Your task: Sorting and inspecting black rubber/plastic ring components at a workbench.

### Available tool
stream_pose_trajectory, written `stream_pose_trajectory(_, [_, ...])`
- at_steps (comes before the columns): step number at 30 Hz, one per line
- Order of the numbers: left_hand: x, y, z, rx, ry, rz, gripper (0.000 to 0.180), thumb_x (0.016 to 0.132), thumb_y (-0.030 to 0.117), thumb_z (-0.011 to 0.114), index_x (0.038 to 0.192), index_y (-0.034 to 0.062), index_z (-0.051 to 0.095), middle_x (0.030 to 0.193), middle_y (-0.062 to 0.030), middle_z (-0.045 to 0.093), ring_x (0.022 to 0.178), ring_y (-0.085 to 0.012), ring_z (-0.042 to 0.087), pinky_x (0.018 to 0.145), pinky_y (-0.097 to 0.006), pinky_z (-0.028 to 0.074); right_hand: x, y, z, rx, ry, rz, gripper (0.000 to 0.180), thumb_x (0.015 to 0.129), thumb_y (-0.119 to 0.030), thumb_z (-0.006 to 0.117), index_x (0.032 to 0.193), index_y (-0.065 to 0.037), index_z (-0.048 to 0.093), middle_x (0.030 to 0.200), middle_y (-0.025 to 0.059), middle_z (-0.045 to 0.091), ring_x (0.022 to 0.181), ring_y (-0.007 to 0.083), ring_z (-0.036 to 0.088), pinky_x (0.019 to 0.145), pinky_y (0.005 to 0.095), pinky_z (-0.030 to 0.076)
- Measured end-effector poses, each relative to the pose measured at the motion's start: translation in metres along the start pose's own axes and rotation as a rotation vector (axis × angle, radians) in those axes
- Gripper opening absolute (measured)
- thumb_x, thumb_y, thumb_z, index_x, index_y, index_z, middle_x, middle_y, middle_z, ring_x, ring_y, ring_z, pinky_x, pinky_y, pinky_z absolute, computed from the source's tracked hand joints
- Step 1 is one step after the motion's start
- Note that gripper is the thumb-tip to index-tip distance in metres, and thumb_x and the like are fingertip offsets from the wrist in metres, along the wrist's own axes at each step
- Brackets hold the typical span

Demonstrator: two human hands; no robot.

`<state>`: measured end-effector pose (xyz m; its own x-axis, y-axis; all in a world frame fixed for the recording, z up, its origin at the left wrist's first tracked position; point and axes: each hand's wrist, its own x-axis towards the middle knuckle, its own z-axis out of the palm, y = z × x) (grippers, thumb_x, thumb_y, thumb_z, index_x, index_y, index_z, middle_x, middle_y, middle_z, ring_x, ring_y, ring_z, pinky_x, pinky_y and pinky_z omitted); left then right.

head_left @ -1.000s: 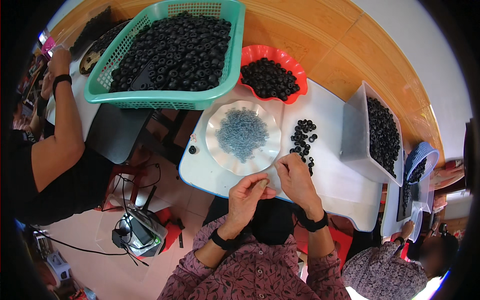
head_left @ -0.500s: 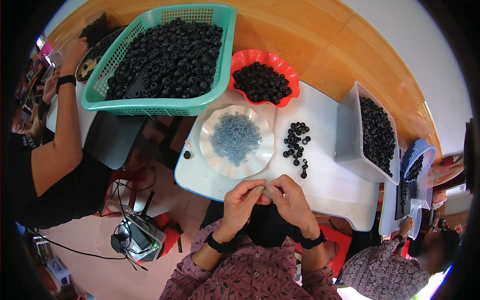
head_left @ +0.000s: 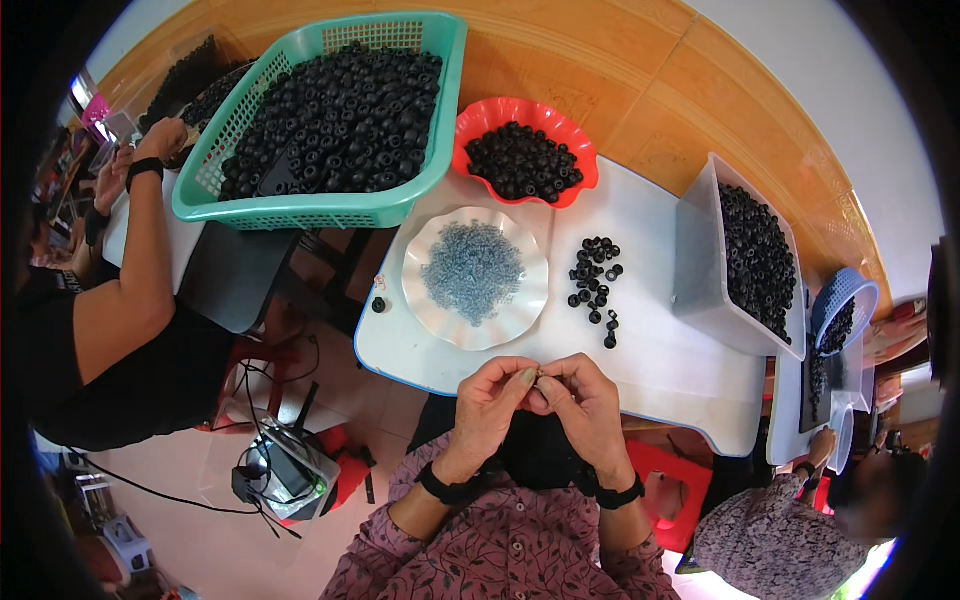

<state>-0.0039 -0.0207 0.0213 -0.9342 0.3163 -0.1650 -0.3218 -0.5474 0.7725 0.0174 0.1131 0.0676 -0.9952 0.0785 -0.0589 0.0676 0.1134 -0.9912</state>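
A: Starting left, what do we have?
B: Left of the frame's centre, a white wavy plate (head_left: pixel 536 292) bears a heap of clear bluish pieces (head_left: pixel 471 270). It lies above and slightly left of the hands, the left hand (head_left: pixel 486 403) being nearer.
A: And that hand?
B: Thumb and fingers are drawn in narrow, pinching one side of a small piece (head_left: pixel 540 376), just below the frame's centre and right of the plate's middle.
A: Can we tell its long axis?
B: No; fingertips hide most of it, so we can't name its kind either.
A: Then the right hand (head_left: pixel 590 404)?
B: Pinched narrow on the same piece, its fingertips meeting the left's. Above it, right of centre, we see loose black rings (head_left: pixel 594 284) in an uneven upright strip, nearer this hand, apart from it.
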Motion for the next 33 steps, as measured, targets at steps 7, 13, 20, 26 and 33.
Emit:
stream_pose_trajectory(7, [-0.006,0.006,0.004,-0.005,-0.043,-0.087,0.017,0.097,0.012,0.054,0.105,-0.0017,0.06,0.079,-0.0063,0.063,0.068,-0.0121,0.062,0.06,-0.024,0.054,-0.006,-0.003,-0.002,-0.166,0.075,-0.147,0.008,0.088,-0.001,0.063,0.096,0.0,0.062,0.083,0.0066,0.06,0.066,0.0111,0.058,0.06,0.0243,0.047])
stream_pose_trajectory(13, [-0.008,0.007,0.009,-0.104,-0.089,-0.147,0.017,0.096,0.013,0.056,0.105,-0.0011,0.06,0.079,-0.0047,0.063,0.063,-0.0104,0.061,0.059,-0.024,0.054,-0.011,-0.015,-0.005,-0.416,0.106,-0.358,0.016,0.085,0.001,0.064,0.1,-0.003,0.067,0.087,0.0093,0.059,0.069,0.0162,0.061,0.061,0.0263,0.048])
stream_pose_trajectory(20, [-0.012,0.014,0.016,-0.074,-0.134,-0.171,0.018,0.096,0.013,0.057,0.104,-0.0021,0.061,0.082,-0.0044,0.063,0.066,-0.0077,0.06,0.062,-0.024,0.056,-0.021,-0.014,-0.009,-0.414,0.157,-0.37,0.017,0.086,0.002,0.063,0.101,-0.003,0.067,0.086,0.0091,0.059,0.071,0.0163,0.061,0.061,0.026,0.048])
stream_pose_trajectory(26, [-0.012,0.01,0.022,-0.14,-0.132,-0.181,0.017,0.095,0.013,0.058,0.102,-0.0022,0.061,0.081,-0.0042,0.063,0.064,-0.008,0.061,0.061,-0.026,0.058,-0.025,-0.007,-0.01,-0.297,0.214,-0.381,0.013,0.087,0.002,0.063,0.099,-0.001,0.065,0.086,0.0073,0.06,0.072,0.013,0.059,0.063,0.0236,0.047])
stream_pose_trajectory(33, [-0.012,0.015,0.028,-0.353,-0.129,-0.156,0.024,0.097,0.017,0.055,0.107,-0.0034,0.062,0.081,-0.0073,0.064,0.065,-0.013,0.063,0.064,-0.031,0.06,-0.028,-0.005,-0.005,0.084,0.243,-0.268,0.009,0.087,0.003,0.063,0.096,0.001,0.063,0.094,0.0042,0.057,0.078,0.0095,0.057,0.069,0.0213,0.046])
